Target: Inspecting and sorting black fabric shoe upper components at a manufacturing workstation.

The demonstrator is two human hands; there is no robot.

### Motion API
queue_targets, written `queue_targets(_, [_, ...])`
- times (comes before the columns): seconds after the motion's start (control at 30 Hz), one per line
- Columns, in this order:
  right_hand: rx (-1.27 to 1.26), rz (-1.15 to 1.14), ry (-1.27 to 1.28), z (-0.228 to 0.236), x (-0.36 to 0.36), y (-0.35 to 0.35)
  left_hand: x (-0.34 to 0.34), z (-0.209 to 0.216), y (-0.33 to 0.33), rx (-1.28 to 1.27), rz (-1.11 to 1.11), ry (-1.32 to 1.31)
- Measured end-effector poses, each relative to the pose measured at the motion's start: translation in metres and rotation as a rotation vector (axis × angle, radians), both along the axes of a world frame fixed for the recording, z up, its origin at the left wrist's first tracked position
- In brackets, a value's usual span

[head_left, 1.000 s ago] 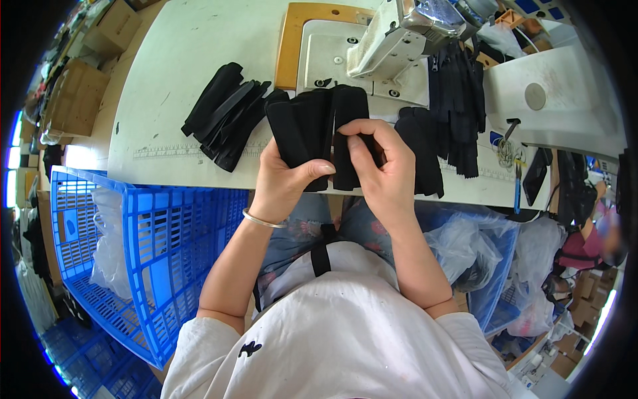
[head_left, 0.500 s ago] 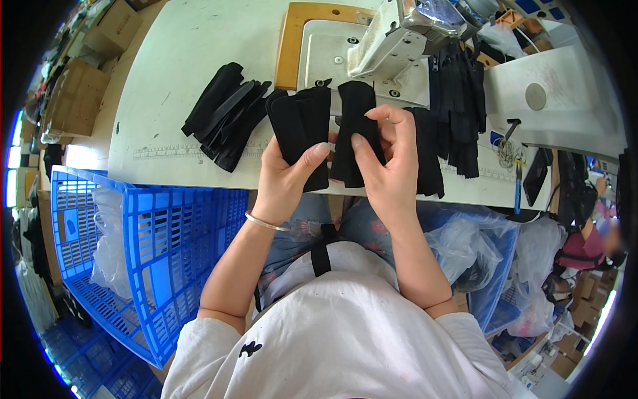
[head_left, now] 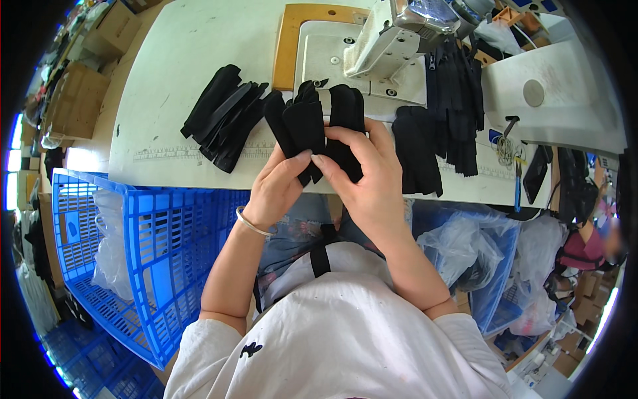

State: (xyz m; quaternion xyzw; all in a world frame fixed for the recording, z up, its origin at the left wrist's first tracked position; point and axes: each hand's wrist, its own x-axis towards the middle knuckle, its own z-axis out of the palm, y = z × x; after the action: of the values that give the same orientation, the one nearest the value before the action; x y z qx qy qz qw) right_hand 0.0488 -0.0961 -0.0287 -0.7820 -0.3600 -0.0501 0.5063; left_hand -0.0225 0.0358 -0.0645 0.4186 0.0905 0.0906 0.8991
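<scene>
My left hand (head_left: 276, 189) is closed on a small stack of black fabric strips (head_left: 306, 130), its upper ends fanned apart. Close beside it, my right hand (head_left: 372, 176) grips another bundle of black fabric strips (head_left: 346, 110), with the thumb reaching across to the edge of the left stack, next to the left thumb. Both bundles are held above the table's front edge. To the left lies a fanned pile of black strips (head_left: 222, 120). More black fabric pieces (head_left: 417, 153) rest just right of my right hand. The fingers behind the bundles are mostly hidden.
Beyond my hands stands a sewing machine (head_left: 392, 43) on the pale table (head_left: 159, 73). Black zipper strips (head_left: 455, 100) lie beside it at the right. Below the table's left edge is a blue crate (head_left: 159, 259); another blue bin with clear plastic (head_left: 465, 246) stands at the right.
My right hand has moved left, its thumb now at the left stack instead of on its own bundle. The left stack has turned and fanned out more.
</scene>
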Motion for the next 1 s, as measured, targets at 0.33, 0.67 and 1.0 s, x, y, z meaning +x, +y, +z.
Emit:
queue_targets(0.33, [0.004, -0.151, -0.041, -0.001, -0.001, -0.001, 0.004, -0.008, 0.003, 0.047, 0.061, -0.068])
queue_targets(0.67, [0.017, -0.098, -0.048, -0.005, 0.001, 0.003, -0.001, 0.001, -0.003, 0.134, 0.011, -0.023])
queue_targets(1.0, [-0.022, -0.163, -0.083, 0.0, 0.001, -0.001, 0.007, -0.002, -0.006, 0.257, 0.072, -0.103])
